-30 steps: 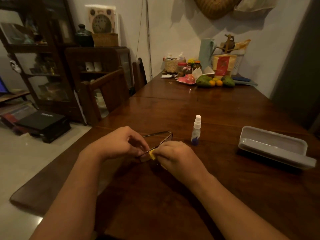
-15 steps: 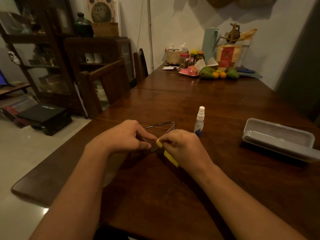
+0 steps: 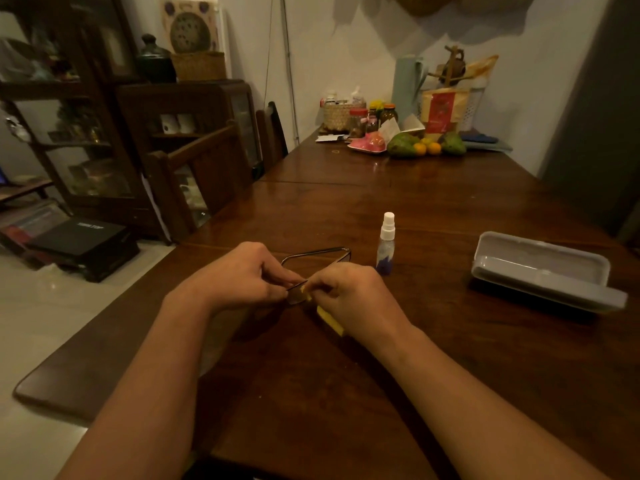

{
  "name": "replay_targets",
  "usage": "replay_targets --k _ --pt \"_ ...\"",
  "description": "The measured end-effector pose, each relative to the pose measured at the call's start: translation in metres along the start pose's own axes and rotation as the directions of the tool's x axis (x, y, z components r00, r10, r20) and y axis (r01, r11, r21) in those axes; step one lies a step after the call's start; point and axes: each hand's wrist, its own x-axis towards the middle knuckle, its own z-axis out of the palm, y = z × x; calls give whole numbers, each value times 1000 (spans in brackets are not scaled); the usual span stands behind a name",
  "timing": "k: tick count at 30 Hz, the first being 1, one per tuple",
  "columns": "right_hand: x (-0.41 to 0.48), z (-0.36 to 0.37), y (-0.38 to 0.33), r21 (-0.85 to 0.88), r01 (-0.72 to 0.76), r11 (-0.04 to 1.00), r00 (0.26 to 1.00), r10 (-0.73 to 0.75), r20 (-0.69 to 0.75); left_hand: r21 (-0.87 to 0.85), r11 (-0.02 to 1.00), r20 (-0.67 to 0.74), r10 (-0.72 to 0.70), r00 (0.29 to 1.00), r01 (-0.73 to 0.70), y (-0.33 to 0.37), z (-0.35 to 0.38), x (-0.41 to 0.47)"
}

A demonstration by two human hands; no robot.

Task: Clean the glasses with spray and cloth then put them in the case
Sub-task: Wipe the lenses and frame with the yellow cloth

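Observation:
My left hand (image 3: 242, 277) pinches the thin-framed glasses (image 3: 313, 256) by the front, just above the dark wooden table (image 3: 433, 358); the temple arms stick out away from me. My right hand (image 3: 349, 296) presses a yellow cloth (image 3: 330, 320) against a lens, and a strip of the cloth hangs below the palm. A small spray bottle (image 3: 386, 245) with a white nozzle stands upright just right of the glasses. The grey glasses case (image 3: 540, 271) lies open at the right of the table.
At the table's far end sit fruit (image 3: 426, 145), jars, a small basket (image 3: 337, 116) and bags by the wall. Wooden chairs (image 3: 204, 181) line the left side. A dark cabinet and a black box (image 3: 83, 237) stand on the floor to the left.
The view has tilted down slightly. My right hand has shifted a little on the lens with the cloth, and more of the yellow strip shows below the palm. The left hand keeps its hold.

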Motion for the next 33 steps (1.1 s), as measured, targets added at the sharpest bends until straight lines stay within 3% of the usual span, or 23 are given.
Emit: replay_targets --k 3,10,17,22,30,33 --pt "-1 -3 0 4 -2 1000 1000 2 3 13 1000 -8 6 1000 -6 -2 -1 0" --pt "-5 -33 14 80 -137 987 964 151 -221 118 993 -164 42 986 -23 7 11 13" --pt "-7 -37 19 91 -182 979 959 197 -205 219 976 -209 34 977 13 21 41 32" --pt "-6 -39 19 65 -151 986 958 162 -238 191 982 -297 62 953 -4 23 42 30" --pt "-7 -45 8 42 20 999 908 -1 -418 14 981 -396 182 900 -193 29 31 14" --pt "-10 -44 0 34 88 996 926 -69 -370 19 972 -384 223 896 -234 33 30 12"
